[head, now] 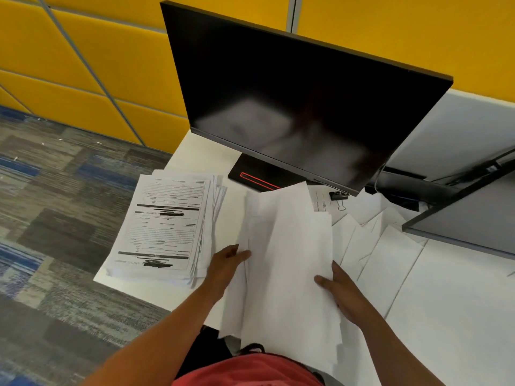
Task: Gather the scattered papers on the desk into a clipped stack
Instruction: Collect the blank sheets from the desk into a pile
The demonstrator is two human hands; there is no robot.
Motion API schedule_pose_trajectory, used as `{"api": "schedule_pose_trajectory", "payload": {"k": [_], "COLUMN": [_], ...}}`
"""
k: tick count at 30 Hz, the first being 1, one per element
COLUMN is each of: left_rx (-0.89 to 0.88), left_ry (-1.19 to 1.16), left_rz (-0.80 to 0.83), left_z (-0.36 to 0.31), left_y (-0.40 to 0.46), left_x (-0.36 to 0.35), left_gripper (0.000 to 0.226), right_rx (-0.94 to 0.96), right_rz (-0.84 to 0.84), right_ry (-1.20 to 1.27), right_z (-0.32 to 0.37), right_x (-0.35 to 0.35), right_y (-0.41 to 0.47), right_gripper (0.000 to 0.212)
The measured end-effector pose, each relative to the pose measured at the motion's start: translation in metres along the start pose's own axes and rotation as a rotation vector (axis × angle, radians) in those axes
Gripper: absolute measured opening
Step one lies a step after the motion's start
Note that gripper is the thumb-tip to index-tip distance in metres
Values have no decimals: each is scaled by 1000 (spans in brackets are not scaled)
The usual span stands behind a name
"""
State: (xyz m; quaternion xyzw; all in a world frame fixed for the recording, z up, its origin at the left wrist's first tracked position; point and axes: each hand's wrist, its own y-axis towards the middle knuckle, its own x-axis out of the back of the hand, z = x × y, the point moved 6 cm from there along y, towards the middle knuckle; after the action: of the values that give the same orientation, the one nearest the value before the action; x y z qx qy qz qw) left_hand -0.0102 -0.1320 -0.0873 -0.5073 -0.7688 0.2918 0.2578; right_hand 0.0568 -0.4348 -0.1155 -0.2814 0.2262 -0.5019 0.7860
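Gathering is the step in hand: nearest the viewer, both hands hold a loose sheaf of blank white sheets raised off the surface, its near end hanging over the near edge toward a red garment. The left hand pinches the sheaf's left edge, its grip narrow, thumb on top and fingers hidden beneath; the right hand grips the right edge, thumb lying across the top sheet, its other fingers also out of sight under the paper. The sheets are uneven, corners fanning at the far end, so I judge the bundle is collected but not yet squared. To the right of it, more white sheets lie fanned out on the surface, overlapping one another. To the left sits a separate pile of printed forms, roughly stacked, its edges slightly splayed, close to the surface's left corner. Farther off, just below the right end of a dark monitor, a black binder clip rests on a sheet, well apart from both hands. The next move probably calls for taking in the fanned sheets and tapping the edges level before the clip is reached. How many sheets the sheaf holds cannot be told, the printed text is too blurred to read, and the monitor's stand is partly hidden behind the sheaf's far end.
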Motion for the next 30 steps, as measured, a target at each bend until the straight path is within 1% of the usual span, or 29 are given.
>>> {"api": "schedule_pose_trajectory", "payload": {"k": [1,2,3,4,6,7,8,9,10,11,12,13,14,15,17,19,20,21,22,23,24,25,27,28,29,30], "left_rx": [7,30,75,116,120,122,135,144,159,179,203,223,232,230,213,198,200,220,239,242,217,183,79,36,-7,-42], "left_ry": [-56,-125,-200,-265,-304,-305,-309,-315,-334,-357,-391,-413,-422,-399,-335,-262,-266,-299,-339,-400,-433,-417,-285,-214,-179,-154], "left_rz": [-15,-16,4,44,149,173,172,165,143,118,102,75,58,35,-26,-58,-42,-11,21,61,95,119,147,123,104,67], "left_z": [0,1,2,-1,-6,-3,1,4,7,13,17,24,28,30,35,33,35,36,36,48,38,31,17,14,15,13], "left_y": [3,6,9,6,-1,0,0,0,-1,-1,-1,0,-1,-2,-2,-3,0,1,1,15,8,1,-11,-13,-10,-9], "left_x": [5,10,13,13,10,10,11,11,11,12,12,13,12,13,14,16,17,18,17,19,15,12,2,0,0,2], "left_gripper": [90,95,95,88,61,53,54,58,57,52,47,45,48,55,68,68,72,83,97,106,108,104,88,83,82,75], "right_rx": [-25,-39,-48,-61,-81,-88,-95,-106,-115,-118,-95,-75,-57,-33,18,50,48,52,63,76,84,88,89,87,91,95], "right_rz": [-16,-25,-9,21,70,68,42,-11,-60,-96,-149,-184,-175,-140,-57,-23,-21,-20,-18,-24,-37,-50,-40,-23,-8,1], "right_ry": [10,35,49,74,110,127,124,84,19,-91,-171,-191,-146,-114,-31,74,110,134,111,68,-4,-77,-204,-250,-282,-291], "right_z": [0,11,17,21,24,24,22,10,4,1,3,9,16,22,32,40,41,42,45,45,45,44,42,39,37,36], "right_x": [-1,-10,-15,-18,-18,-15,-12,-3,3,6,8,5,1,-4,-8,-6,-5,-3,-3,-3,-4,-7,-17,-22,-27,-31], "right_y": [2,-3,-7,-9,-9,-7,-5,2,6,8,9,7,4,-1,-7,-13,-14,-14,-14,-13,-11,-10,-8,-6,-5,-5], "right_gripper": [84,72,61,55,51,52,59,76,96,106,100,85,70,62,53,47,45,43,42,41,40,40,44,47,49,50]}}
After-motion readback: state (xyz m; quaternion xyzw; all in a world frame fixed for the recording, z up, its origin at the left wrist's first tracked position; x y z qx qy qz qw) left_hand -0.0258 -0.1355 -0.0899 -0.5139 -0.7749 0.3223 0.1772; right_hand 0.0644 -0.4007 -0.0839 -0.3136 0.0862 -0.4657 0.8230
